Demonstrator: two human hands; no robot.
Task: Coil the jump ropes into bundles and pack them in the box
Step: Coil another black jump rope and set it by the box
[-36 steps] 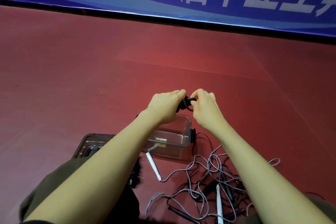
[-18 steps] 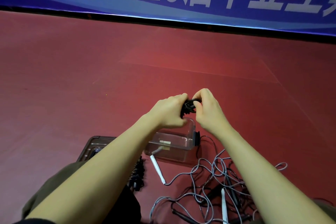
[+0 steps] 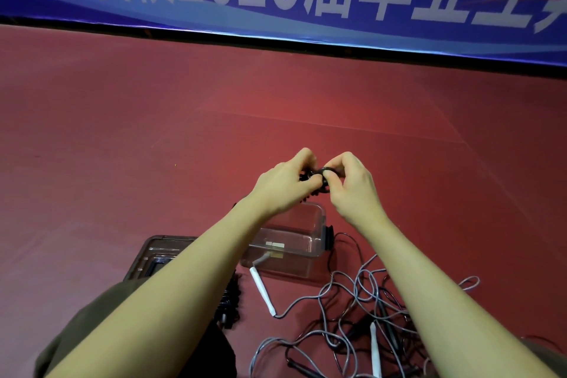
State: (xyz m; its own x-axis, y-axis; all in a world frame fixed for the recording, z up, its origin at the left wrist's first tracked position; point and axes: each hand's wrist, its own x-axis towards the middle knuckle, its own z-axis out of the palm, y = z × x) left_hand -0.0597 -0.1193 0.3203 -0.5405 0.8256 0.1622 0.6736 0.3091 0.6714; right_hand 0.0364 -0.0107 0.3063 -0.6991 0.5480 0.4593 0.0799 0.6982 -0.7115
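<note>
My left hand (image 3: 283, 187) and right hand (image 3: 352, 187) both pinched the black jump rope bundle (image 3: 317, 182), held in the air above the clear box (image 3: 320, 225) on the red floor (image 3: 122, 147). The bundle looked small, dark and beaded — light and limp, I judged, apt to spring loose unless gripped across its coils. The grey jump ropes (image 3: 346, 294), thin and white-handled, lay tangled just beside the box — best lifted by a handle.
</note>
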